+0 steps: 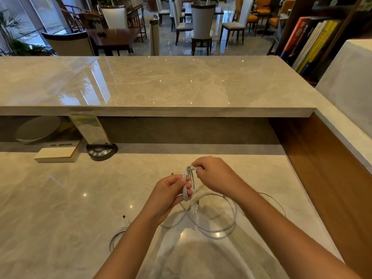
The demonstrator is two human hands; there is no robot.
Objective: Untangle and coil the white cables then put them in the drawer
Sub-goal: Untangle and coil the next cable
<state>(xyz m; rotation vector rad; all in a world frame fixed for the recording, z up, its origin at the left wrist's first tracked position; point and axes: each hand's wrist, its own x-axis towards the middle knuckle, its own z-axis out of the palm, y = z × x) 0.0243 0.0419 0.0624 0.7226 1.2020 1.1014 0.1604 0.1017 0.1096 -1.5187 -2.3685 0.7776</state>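
The coil (188, 184) of white cable is being held upright above the bench (60, 198), near its middle. The left hand (171, 192) is gripping the coil's lower part, fingers curled round the strands. The right hand (213, 174) is pinching the coil's top. Loose cable (217, 232) is lying in wide loops on the bench below both hands. A second cable (117, 236) is lying left of the left forearm. A box (56, 155) and a black device (101, 152) are sitting at the bench's rear left.

Your left forearm (128, 244) hides part of the cable (115, 237) at lower left; both forearms are cut off at the bottom edge.
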